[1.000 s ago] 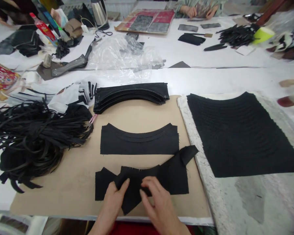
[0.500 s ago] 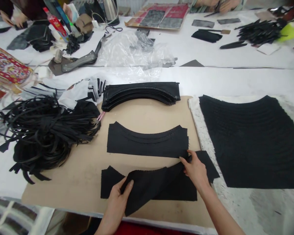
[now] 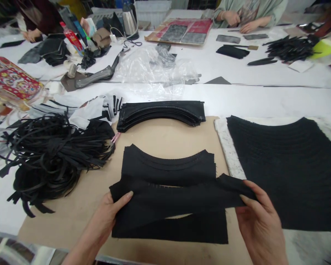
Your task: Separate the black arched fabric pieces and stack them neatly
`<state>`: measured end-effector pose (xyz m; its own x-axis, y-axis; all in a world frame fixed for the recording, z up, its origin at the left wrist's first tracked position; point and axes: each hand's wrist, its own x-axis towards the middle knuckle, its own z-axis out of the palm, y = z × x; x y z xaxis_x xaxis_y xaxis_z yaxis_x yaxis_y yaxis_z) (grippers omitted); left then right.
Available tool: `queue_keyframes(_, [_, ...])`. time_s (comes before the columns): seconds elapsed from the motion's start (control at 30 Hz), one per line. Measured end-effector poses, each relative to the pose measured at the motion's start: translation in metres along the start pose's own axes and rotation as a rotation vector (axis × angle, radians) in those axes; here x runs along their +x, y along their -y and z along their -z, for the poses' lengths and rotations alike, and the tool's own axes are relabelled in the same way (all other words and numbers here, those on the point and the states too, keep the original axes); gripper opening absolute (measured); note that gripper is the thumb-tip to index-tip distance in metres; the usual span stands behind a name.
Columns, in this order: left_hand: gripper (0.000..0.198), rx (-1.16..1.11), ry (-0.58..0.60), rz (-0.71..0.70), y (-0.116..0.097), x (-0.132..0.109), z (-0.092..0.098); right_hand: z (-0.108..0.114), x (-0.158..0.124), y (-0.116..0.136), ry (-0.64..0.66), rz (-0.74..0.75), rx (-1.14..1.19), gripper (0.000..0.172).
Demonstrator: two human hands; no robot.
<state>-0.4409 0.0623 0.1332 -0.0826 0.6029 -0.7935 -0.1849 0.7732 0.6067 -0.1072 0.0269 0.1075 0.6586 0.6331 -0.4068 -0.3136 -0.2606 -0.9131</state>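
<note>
Left hand (image 3: pixel 107 215) and right hand (image 3: pixel 260 224) each pinch one end of a curved black fabric piece (image 3: pixel 176 200), fingers closed on it, stretched above the brown board (image 3: pixel 165 138) at the tabletop's near edge.

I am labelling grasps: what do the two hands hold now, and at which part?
Both hold one black fabric piece, the left hand pinching its left end and the right hand its right end.

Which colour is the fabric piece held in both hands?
The fabric piece is plain black; the head view shows it.
</note>
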Motion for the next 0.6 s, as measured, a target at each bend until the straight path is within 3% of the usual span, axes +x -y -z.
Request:
queue_keyframes(0.1, [0.048,0.097,0.013,-0.072,-0.007,0.021,0.014,-0.001,0.021,-0.047,0.088,0.031,-0.169,0.045])
queue_keyframes(0.2, [0.044,0.21,0.032,-0.087,-0.001,0.047,0.028,0.006,0.035,-0.093,0.139,0.045,-0.399,0.047])
queue_keyframes(0.27, [0.045,0.277,0.044,-0.082,0.005,0.061,0.035,0.01,0.037,-0.11,0.145,0.001,-0.456,0.051])
queue_keyframes(0.43, [0.049,0.307,0.048,-0.075,0.017,0.081,0.046,0.01,0.034,-0.107,0.132,-0.038,-0.394,0.054])
queue_keyframes(0.6, [0.053,0.267,0.015,-0.077,0.024,0.088,0.046,0.0,0.049,-0.084,-0.005,0.014,-0.469,0.067])
